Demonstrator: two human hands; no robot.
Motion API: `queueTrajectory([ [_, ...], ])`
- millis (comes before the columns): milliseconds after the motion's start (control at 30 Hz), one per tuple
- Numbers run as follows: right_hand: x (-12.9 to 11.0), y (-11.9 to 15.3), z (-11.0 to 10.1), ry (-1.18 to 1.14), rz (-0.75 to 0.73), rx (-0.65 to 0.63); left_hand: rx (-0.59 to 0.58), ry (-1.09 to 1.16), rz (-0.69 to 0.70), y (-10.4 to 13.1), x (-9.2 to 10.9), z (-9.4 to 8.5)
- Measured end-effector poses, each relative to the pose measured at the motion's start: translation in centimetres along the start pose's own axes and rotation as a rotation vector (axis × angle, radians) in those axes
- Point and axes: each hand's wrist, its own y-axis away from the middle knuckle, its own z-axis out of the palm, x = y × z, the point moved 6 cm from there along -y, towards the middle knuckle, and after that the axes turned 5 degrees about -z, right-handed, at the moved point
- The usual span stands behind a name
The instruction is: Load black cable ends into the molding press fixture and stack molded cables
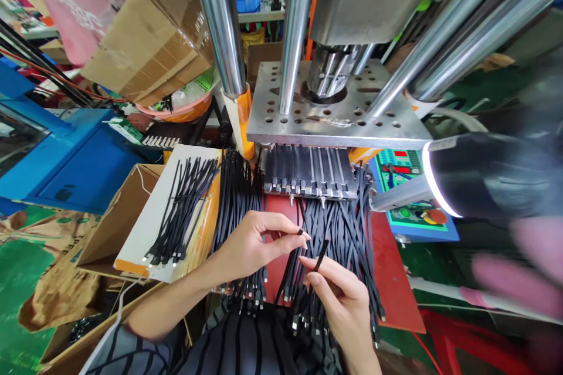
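Note:
My left hand is closed in a pinch on a small black piece, mostly hidden by the fingertips. Just below and to the right, my right hand pinches a black flat cable whose end sticks up past the fingers. The two hands are close together but apart. Beneath them lies a thick spread of black flat cables with metal plugs, on a red board. Ahead of the hands sits a metal fixture with a row of slots and small connectors along its front edge.
Above the fixture hangs a drilled steel press plate between steel columns. A bundle of cables lies on a white board at left. A lit lamp and a control panel stand at right. Cardboard boxes are at left.

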Motion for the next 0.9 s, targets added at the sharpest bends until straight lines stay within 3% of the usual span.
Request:
queueTrajectory([
  [200,-0.6,-1.4,0.2,-0.011,0.023,0.097,-0.015,0.235,-0.106,-0.1,-1.3,0.0],
  [367,-0.7,-1.6,0.7,-0.169,0.051,-0.006,-0.063,0.376,-0.126,-1.0,-1.4,0.0],
  [467,-0.6,-1.8,0.6,-0.192,0.043,0.06,-0.072,0.398,-0.091,-1.5,-1.1,0.2],
  [567,-1.1,-2.3,0.8,-0.076,0.003,0.122,-0.056,0.364,-0.04,-1.7,-0.8,0.2],
  [733,-1.8,-3.2,1.9,0.012,-0.033,0.008,-0.036,0.136,0.085,-1.8,0.7,0.1],
  [833,-0.3,-2.2,2.8,0.02,0.05,-0.035,0.019,-0.001,0.159,-2.8,1.5,-0.4],
  [900,1.3,-0.7,3.8,-0.017,0.184,-0.153,0.095,-0.037,0.199,-4.5,1.5,-1.2],
])
